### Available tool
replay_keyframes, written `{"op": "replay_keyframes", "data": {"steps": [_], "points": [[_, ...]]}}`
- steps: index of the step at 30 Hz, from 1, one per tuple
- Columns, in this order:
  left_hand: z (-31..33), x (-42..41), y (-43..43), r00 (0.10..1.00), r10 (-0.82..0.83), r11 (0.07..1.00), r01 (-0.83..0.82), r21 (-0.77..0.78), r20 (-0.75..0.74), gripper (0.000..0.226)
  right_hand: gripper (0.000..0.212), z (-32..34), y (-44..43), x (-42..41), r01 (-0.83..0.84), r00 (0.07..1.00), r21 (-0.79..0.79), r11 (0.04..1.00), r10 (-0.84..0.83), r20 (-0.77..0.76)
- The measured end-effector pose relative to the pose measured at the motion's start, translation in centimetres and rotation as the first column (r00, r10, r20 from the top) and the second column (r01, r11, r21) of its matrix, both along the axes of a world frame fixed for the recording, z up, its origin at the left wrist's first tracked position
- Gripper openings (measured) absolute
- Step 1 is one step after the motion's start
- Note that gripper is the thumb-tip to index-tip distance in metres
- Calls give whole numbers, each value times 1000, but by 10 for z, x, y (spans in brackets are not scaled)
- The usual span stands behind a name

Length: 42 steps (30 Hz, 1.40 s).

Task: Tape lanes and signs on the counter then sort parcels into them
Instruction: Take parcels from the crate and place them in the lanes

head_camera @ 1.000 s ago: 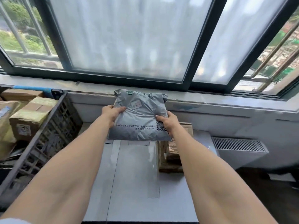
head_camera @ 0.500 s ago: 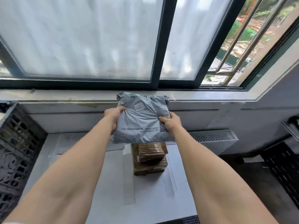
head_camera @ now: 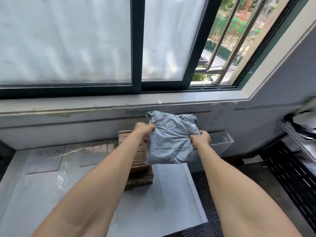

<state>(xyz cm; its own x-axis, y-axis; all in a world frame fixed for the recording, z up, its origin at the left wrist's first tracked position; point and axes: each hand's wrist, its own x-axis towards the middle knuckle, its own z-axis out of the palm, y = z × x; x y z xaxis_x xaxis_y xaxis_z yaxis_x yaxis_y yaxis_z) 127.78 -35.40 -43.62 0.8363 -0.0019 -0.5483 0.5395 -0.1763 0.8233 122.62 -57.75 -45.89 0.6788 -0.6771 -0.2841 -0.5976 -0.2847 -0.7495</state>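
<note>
My left hand (head_camera: 144,130) and right hand (head_camera: 201,138) grip the grey poly mailer (head_camera: 172,142), now swung past the cardboard parcels (head_camera: 139,175) toward the three-o'clock lane of the counter (head_camera: 42,194).

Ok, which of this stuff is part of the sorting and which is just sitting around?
Job: grey mailer bag, in left hand and right hand; brown parcel stack; taped signs; counter.
Lying about: radiator grille; black perforated rack.
</note>
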Motion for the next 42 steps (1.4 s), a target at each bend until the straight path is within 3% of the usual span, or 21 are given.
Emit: {"op": "replay_keyframes", "data": {"steps": [6, 10, 20, 33, 42], "points": [[-35, -24, -109, 989, -132, 971, 142, 193, -67, 73, 25, -36, -63, -5, 92, 984, -123, 988, -109, -142], [-62, -34, -139, 980, -94, 962, 135, 237, -178, 89, 25, -63, -74, -3, -12, 968, -197, 980, -38, -246], [-111, -57, -131, 942, -26, 939, 139, 315, -335, 86, 24, -106, -63, -12, -211, 911, -155, 965, 136, -390], [-123, -55, -108, 967, 6, 884, 114, 454, -255, 84, 17, -130, -16, -12, -323, 888, -130, 937, 253, -384], [-130, -53, -106, 962, -102, 855, 216, 472, -255, 73, 25, -133, 0, -13, -444, 828, -207, 872, 310, -468]]}}
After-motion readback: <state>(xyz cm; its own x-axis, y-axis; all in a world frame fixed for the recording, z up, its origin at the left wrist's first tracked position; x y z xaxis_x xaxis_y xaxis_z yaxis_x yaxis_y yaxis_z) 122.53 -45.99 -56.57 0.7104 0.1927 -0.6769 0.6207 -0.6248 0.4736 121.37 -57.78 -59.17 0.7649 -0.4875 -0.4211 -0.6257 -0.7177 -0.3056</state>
